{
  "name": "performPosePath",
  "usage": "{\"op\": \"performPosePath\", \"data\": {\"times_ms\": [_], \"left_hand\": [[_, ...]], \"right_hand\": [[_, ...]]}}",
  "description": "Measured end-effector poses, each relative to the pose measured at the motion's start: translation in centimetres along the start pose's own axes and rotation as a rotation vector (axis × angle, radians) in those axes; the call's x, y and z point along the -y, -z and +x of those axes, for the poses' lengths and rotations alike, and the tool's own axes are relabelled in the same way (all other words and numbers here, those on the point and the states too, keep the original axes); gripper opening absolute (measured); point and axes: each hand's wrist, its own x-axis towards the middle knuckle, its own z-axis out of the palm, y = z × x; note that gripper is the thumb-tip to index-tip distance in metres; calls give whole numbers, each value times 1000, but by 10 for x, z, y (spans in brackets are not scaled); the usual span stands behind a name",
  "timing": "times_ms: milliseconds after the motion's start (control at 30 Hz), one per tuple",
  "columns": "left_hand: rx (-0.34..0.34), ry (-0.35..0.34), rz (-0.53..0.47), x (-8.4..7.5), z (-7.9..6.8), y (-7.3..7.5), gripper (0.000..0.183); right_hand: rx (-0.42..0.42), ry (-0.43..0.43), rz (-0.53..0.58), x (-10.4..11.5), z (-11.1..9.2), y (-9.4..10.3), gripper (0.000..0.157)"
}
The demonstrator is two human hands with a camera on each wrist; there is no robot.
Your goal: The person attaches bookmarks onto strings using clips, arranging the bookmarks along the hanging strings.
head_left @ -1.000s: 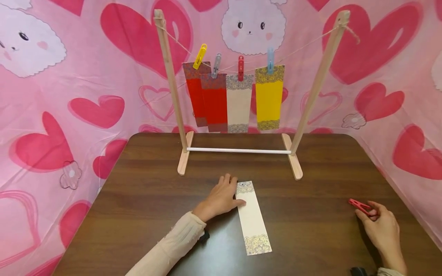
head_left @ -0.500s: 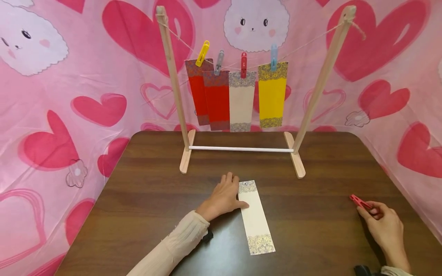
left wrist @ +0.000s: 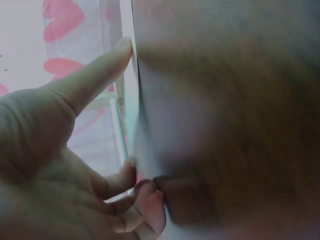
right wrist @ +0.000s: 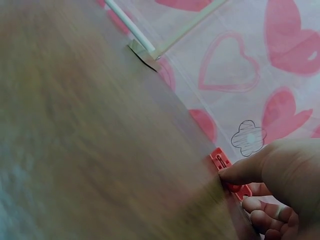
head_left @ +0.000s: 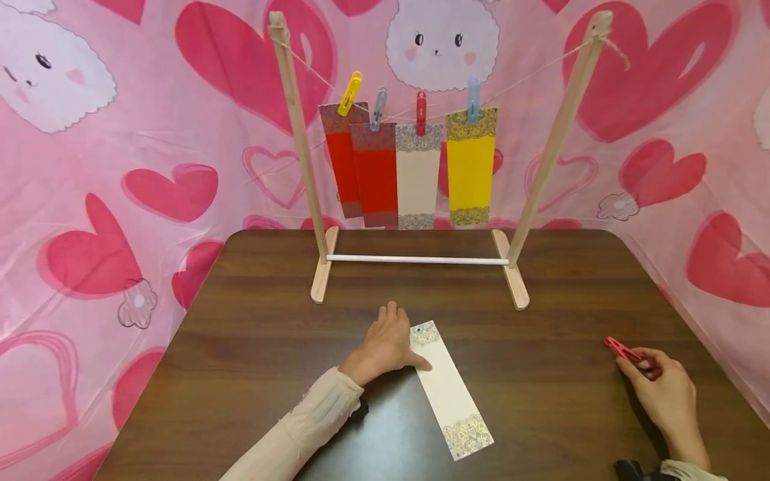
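A long cream card [head_left: 448,391] with lace-patterned ends lies tilted on the brown table. My left hand [head_left: 381,344] rests at its upper left, fingers spread, with the thumb laid on the card. In the left wrist view, the thumb [left wrist: 97,75] is straight on the card, seen edge-on, and the other fingertips are low by its edge. Over at the table's right side, my right hand [head_left: 664,394] pinches a red clothespin [head_left: 621,348] between thumb and fingers. The right wrist view has the same clothespin [right wrist: 220,159] just above the tabletop.
A wooden stand [head_left: 556,147] with a white crossbar [head_left: 415,259] rises at the back. Along its string, a yellow, a grey, a red and a light blue clothespin [head_left: 473,100] hold two red cards [head_left: 375,177], a cream card [head_left: 416,177] and a yellow card [head_left: 470,174].
The card on the table has turned, its lower end swinging to the right, with my left thumb on it. My right hand keeps the red clothespin in nearly the same spot.
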Motion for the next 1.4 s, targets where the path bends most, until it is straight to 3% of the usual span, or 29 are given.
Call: {"op": "performPosePath", "data": {"times_ms": [200, 533, 700, 900, 1033, 1200, 1400], "left_hand": [[26, 11, -124, 4, 6, 0, 82], [20, -95, -632, 14, 15, 8, 58], [14, -69, -832, 11, 17, 10, 55], [3, -24, -854, 10, 17, 11, 56], [-31, -14, -783, 10, 17, 13, 46], [-79, -77, -691, 10, 16, 17, 23], [-59, -139, -762, 7, 13, 15, 27]], "right_hand": [[-14, 6, 6, 0, 2, -2, 32], [-22, 1, -4, -1, 2, -1, 31], [-22, 7, 2, 1, 4, 0, 30], [-30, 5, 10, 1, 3, 0, 31], [-47, -23, 48, 1, 2, 0, 35], [-76, -109, 96, 4, 1, 1, 38], [-111, -170, 165, 11, 0, -1, 34]]}}
